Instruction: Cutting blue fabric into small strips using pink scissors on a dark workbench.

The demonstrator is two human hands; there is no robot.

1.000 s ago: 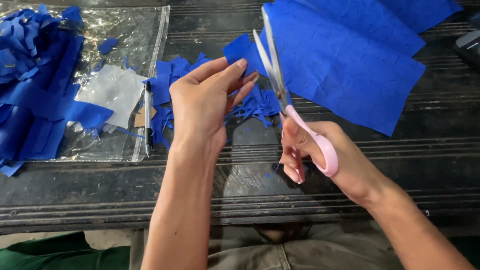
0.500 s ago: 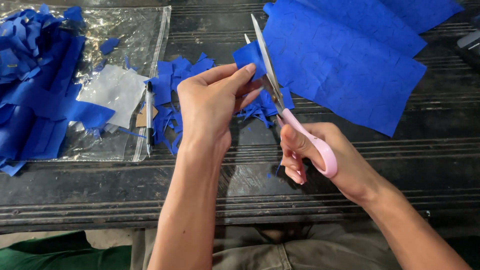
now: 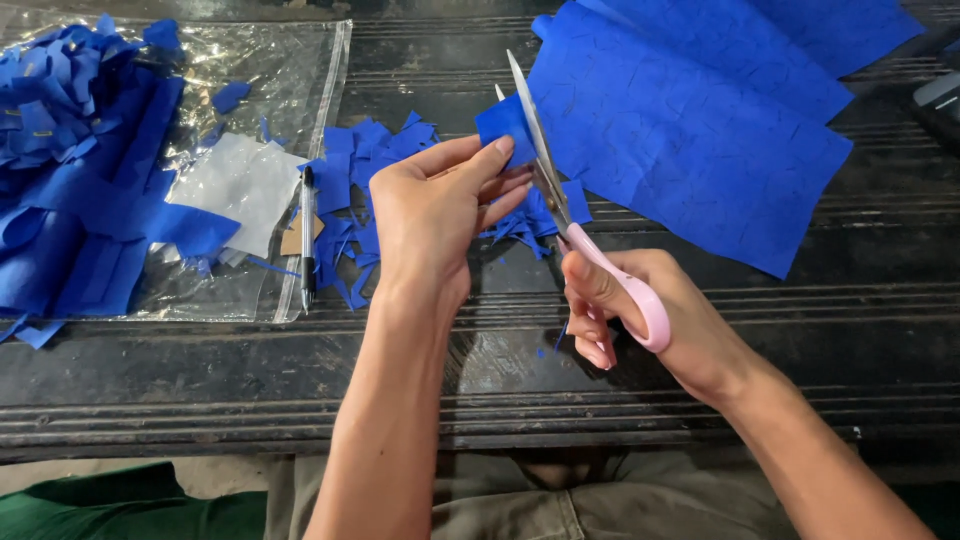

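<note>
On the dark desk [image 3: 480, 370], far and to the right, lie big blue sheets [image 3: 690, 150]. On the left a heap of blue strips [image 3: 80, 170] sits on a clear plastic bag [image 3: 250, 190]. In the middle, the left hand [image 3: 430, 215] pinches a small blue piece [image 3: 505, 125]. The right hand [image 3: 640, 320] has its fingers [image 3: 590, 285] through the pink scissors [image 3: 560, 215]. The blades have closed a bit more than before, so the cut looks partly made.

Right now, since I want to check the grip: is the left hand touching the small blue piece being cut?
Touching. The head view shows the left hand pinching the small blue piece between thumb and fingers, beside the blades of the pink-handled scissors held in the right hand.
</note>
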